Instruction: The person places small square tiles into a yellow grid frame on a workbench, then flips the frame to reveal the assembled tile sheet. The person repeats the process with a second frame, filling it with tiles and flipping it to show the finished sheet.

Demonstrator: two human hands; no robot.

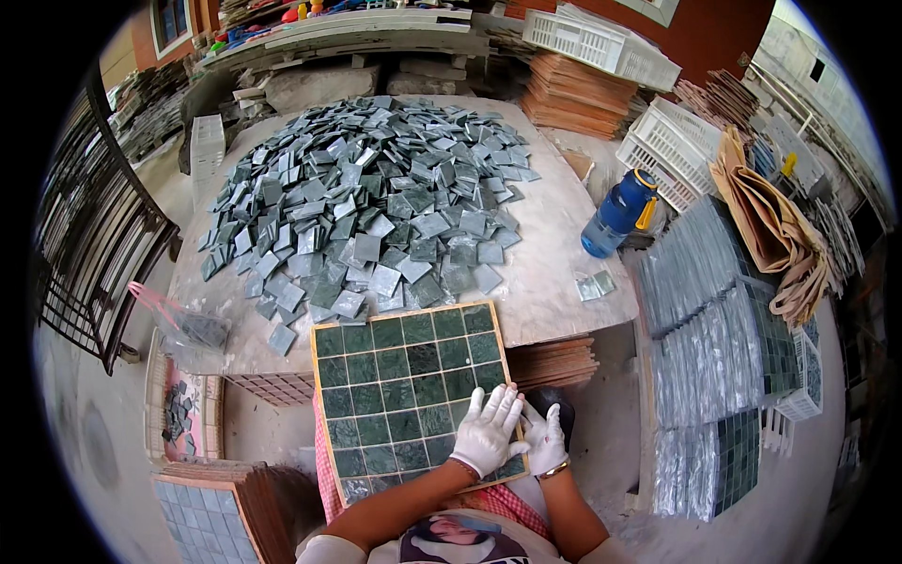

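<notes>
A framed board (314,376) filled with rows of dark green square tiles (399,396) lies tilted before me, its far edge at the table's front. My left hand (487,430), in a white glove, lies flat over the tiles at the board's right side, fingers stretched and slightly apart. My right hand (547,440), also gloved, rests along the board's right edge with its fingers extended, partly overlapped by the left hand. Beyond the board, a large heap of loose grey-green square tiles (376,202) covers much of the table (545,273).
A blue water bottle (618,214) stands at the table's right. Plastic-wrapped tile stacks (700,367), white crates (669,141) and folded brown sacks (766,211) lie beyond it. At left are a clear bag (193,329), a metal rack (103,226) and stacked tile boards (211,517).
</notes>
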